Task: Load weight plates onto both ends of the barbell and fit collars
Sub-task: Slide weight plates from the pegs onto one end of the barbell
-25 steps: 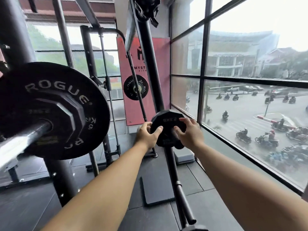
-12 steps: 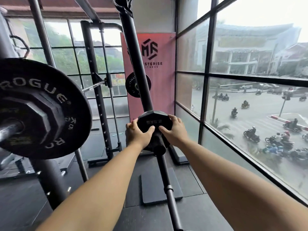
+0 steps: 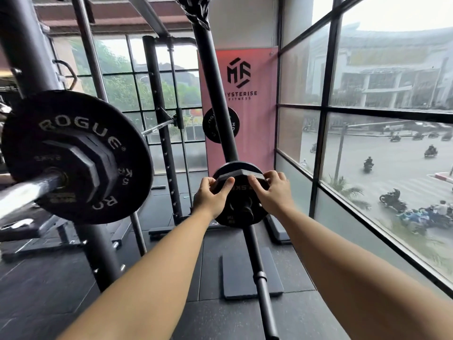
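Left hand (image 3: 210, 198): clamped on small plate (image 3: 241, 174), upper left edge, thumb on face.
Right hand (image 3: 272, 192): curled over its upper right edge; two grips likely keep it square.
Small plate: at rack storage peg (image 3: 248, 212), well apart from your barbell (image 3: 24, 193).

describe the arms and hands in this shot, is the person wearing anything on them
Both arms are bare: no sleeve shows on the left forearm or the right forearm. The left hand and right hand have no gloves, and no watch, wristband or ring shows on the sides in view. The nails that show look short and unpainted.
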